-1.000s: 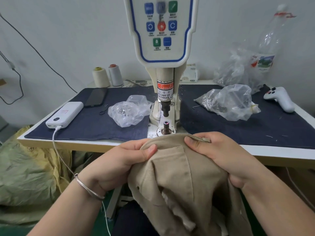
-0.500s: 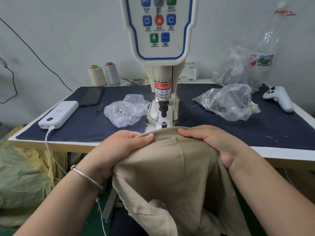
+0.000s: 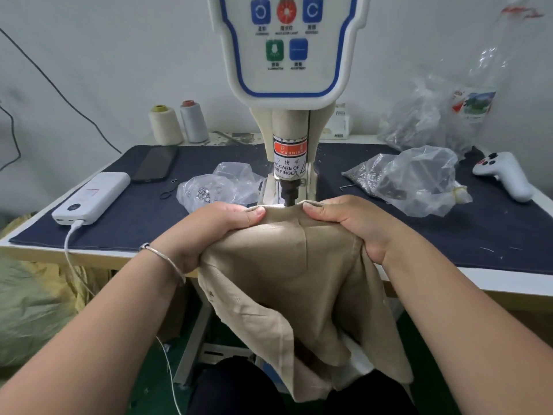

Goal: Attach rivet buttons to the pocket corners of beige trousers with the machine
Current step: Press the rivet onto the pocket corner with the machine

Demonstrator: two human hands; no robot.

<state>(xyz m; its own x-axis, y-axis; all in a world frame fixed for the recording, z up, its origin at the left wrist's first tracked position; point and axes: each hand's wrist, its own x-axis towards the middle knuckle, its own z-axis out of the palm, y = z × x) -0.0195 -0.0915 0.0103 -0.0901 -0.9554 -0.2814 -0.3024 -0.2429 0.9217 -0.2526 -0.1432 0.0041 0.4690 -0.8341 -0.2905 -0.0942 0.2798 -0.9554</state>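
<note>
Beige trousers (image 3: 299, 280) held up at near edge of table (image 3: 508, 280), draped down toward lap. Top fold of cloth pushed under machine (image 3: 288, 121) head, just below punch tip (image 3: 288, 197).

Hands: left hand (image 3: 215, 232) grips cloth on left, thumb on top near fold edge, fingers curled under. Right hand (image 3: 350, 223) grips on right, same way: thumb on top, fingers tucked beneath. Both holding fabric, stretched taut betw. them. Neither loose.

Key relation: punch sits dead centre betw. the two thumbs, just far of them. Fold edge runs left-right; a seam line runs near-far down middle of cloth, roughly in line w/ punch. Lower die hidden by cloth, can't see if pocket corner is seated on it. Both hands about equally near punch; thumb tips close on either side.

Judgement: positioning step, rivet prob. not yet struck at this corner. Next move likely a small nudge far/near to set corner over die, then trigger. Risk: thumbs close to punch path (label on the machine warns of fingers).

Around: plastic bag (image 3: 215, 190) left of machine w/ small metal bits; bigger bag (image 3: 413, 181) right. Power bank (image 3: 92, 197), phone (image 3: 154, 167), thread cones (image 3: 166, 124) far left. White controller (image 3: 505, 175) far right.
</note>
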